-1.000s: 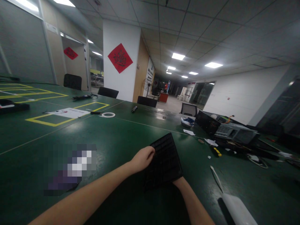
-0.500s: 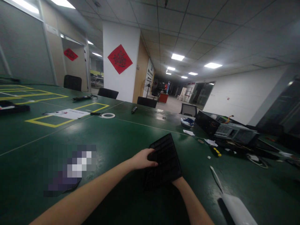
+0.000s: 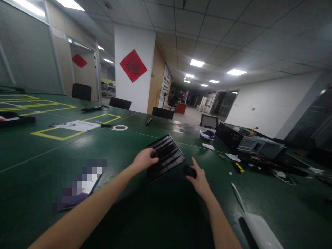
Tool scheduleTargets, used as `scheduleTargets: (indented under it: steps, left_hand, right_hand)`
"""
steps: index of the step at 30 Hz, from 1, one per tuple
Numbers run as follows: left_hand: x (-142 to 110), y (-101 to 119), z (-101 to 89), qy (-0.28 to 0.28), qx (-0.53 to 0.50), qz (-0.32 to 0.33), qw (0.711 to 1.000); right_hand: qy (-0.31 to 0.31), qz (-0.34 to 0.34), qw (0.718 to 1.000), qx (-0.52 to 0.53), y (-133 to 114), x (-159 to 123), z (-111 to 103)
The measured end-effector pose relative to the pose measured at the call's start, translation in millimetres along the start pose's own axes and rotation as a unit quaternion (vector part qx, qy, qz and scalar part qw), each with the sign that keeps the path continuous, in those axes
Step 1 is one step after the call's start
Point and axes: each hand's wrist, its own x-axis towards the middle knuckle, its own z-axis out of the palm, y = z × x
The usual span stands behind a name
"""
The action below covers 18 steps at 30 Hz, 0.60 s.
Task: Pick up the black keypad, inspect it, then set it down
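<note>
My left hand (image 3: 144, 160) grips the left edge of a flat black compartment tray (image 3: 168, 156), its thumb bent over the near side. The tray is tilted above the table, and light catches several parallel ridges across its face. To the right of it, apart from the tray, my right hand (image 3: 201, 180) is closed on a small dark cylindrical object (image 3: 190, 171), with the index finger stretched out. What exactly that object is, I cannot make out. A dark spot beside my left thumb is too unclear to name.
On the green table (image 3: 124, 148), a pixelated purple-and-white packet (image 3: 83, 186) lies left. A white device (image 3: 261, 228) is at front right. An opened computer case (image 3: 254, 143) and a yellow-handled tool (image 3: 238, 167) lie right. A white tape ring (image 3: 120, 128) is farther back.
The tray has moved left and turned, its ridged face catching more light. My right hand has come out from behind the tray and now shows a small dark object in its fingers.
</note>
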Motion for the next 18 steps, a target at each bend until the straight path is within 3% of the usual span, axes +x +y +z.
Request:
scheduleTargets:
  steps: [4, 9, 13, 18]
  left_hand:
    - [17, -39, -25.9, -0.006, 0.182, -0.12, 0.976]
    - [26, -69, -27.6, -0.053, 0.224, -0.138, 0.963]
    - [36, -81, -42.0, 0.003, 0.22, -0.135, 0.966]
    - [29, -118, -92.9, 0.059, 0.214, -0.19, 0.956]
  right_hand:
    - [0.096, 0.084, 0.986, -0.109, 18, 5, -27]
    - [0.078, 0.139, 0.973, -0.165, 36, 6, -28]
    - [0.056, 0.143, 0.958, -0.243, 32, 6, -25]
    - [0.039, 0.159, 0.948, -0.272, 26, 5, -25]
